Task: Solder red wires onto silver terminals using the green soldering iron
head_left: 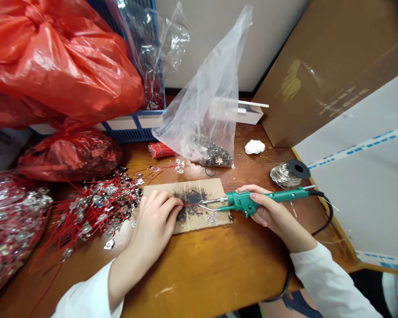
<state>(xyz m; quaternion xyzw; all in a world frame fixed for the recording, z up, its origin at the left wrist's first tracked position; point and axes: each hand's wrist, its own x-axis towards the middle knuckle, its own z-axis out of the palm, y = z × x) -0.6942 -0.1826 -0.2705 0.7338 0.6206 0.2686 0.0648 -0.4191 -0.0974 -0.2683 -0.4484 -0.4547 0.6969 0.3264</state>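
My right hand (263, 206) is wrapped round a green soldering gun (243, 202) that points left. Its metal tip and the thin curved solder feed tube beside it meet over a scorched piece of cardboard (215, 187). My left hand (161, 210) rests on the cardboard's left part, fingertips pinched on a thin red wire (188, 204). The wire's right end lies at the iron's tip; whether a metal piece sits under it is too small to tell. A few small metal tabs (212, 217) lie on the cardboard below the tip.
Left of the cardboard spreads a pile of red wires with metal tabs (102, 203). Red bags (63, 66) and a blue crate (132, 126) stand behind it. A clear bag of small parts (212, 132), a solder spool (288, 173) and a crumpled white lump (254, 146) are farther back. The black cord (330, 216) trails right.
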